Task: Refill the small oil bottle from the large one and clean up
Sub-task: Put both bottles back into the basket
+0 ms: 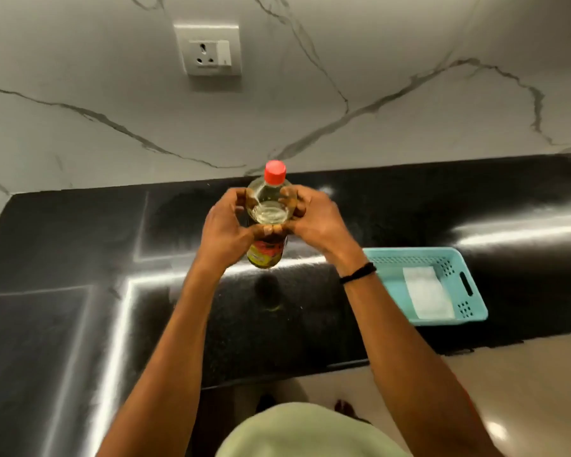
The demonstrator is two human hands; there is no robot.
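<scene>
A clear oil bottle (268,206) with a red cap (275,173) and a red and yellow label is held up above the black counter (80,245), its shadow below it. Pale yellow oil shows inside it. My left hand (226,230) grips its left side and my right hand (314,221) grips its right side, fingers wrapped around the body. The cap is on. No second bottle is in view.
A light blue plastic basket (465,285) sits on the counter to the right, with a folded white cloth (427,291) inside. A marble wall with a power socket (208,49) rises behind. The counter's front edge runs below my forearms.
</scene>
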